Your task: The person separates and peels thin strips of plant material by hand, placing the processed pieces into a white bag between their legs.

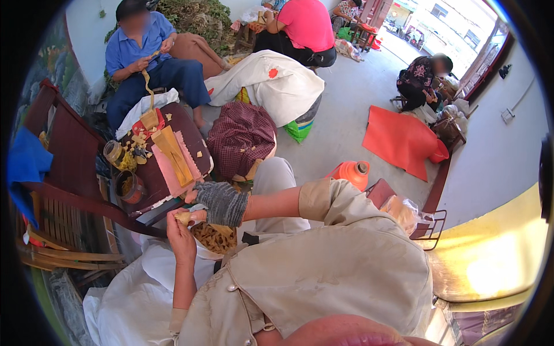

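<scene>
My left hand (182, 242) pinches a small pale tan piece (183, 218) between thumb and fingertips. Meeting it from the right, my right hand (218, 203), in a grey knitted fingerless glove, has its bent fingers and thumb closed at the same piece. What kind of thing the piece is cannot be made out. Just below both hands lies a heap of yellowish-brown strips (214, 239), with white sheeting (138, 288) around it. Beyond my hands, a yellow-brown flat strip (173, 157) rests on a pink cloth (189, 149) on the dark red table (187, 121).
Two jars (131, 187) (120, 157) and tan scraps (138, 141) stand at the table's left, beside a wooden chair (75, 132). A checked cloth bundle (242, 138) and white sack (277, 86) lie ahead. An orange flask (352, 173) is at right. Co-workers sit further off, one handling a long strip (150, 86).
</scene>
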{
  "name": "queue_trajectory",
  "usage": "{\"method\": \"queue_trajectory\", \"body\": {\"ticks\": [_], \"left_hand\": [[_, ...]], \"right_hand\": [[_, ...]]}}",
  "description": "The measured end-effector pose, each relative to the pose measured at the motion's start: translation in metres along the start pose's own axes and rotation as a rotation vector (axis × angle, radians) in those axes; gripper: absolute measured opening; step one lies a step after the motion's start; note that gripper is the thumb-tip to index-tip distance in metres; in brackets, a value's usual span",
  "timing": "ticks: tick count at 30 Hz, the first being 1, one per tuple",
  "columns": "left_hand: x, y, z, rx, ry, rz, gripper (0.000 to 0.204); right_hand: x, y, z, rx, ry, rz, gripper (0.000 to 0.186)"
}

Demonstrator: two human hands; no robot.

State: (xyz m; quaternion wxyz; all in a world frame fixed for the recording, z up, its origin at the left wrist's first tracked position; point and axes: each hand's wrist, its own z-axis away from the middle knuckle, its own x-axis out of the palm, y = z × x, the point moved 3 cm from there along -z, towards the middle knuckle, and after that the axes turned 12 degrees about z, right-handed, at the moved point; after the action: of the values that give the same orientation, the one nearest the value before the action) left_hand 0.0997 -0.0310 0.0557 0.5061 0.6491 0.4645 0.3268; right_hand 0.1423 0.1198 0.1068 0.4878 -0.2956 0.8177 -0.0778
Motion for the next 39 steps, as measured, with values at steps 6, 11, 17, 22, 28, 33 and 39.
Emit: {"method": "queue_trajectory", "body": {"ticks": [6,11,17,22,28,33,39], "left_hand": [[-0.017,-0.033,0.022,0.011,-0.14,-0.276,0.019],[-0.032,-0.025,0.041,-0.22,-0.174,-0.069,0.021],[-0.091,-0.02,0.105,-0.455,-0.122,0.034,0.019],[-0.109,-0.028,0.121,-0.494,0.187,0.36,0.014],[-0.048,-0.011,0.053,-0.286,0.052,0.059,0.013],[-0.004,-0.001,0.01,-0.001,-0.008,-0.13,0.009],[0.001,0.015,-0.003,0.121,0.048,-0.159,0.013]], "right_hand": [[0.007,0.012,0.011,0.087,-0.155,-0.131,0.031],[-0.002,0.035,0.038,0.283,-0.317,-0.188,0.027],[-0.085,0.044,0.116,0.538,-0.41,0.003,0.024],[-0.121,0.03,0.116,0.82,-0.453,0.01,0.024],[-0.058,0.033,0.06,0.48,-0.364,-0.101,0.032],[0.002,0.009,0.012,0.35,-0.381,-0.134,0.04],[0.033,0.01,0.01,0.282,-0.268,-0.182,0.039]]}}
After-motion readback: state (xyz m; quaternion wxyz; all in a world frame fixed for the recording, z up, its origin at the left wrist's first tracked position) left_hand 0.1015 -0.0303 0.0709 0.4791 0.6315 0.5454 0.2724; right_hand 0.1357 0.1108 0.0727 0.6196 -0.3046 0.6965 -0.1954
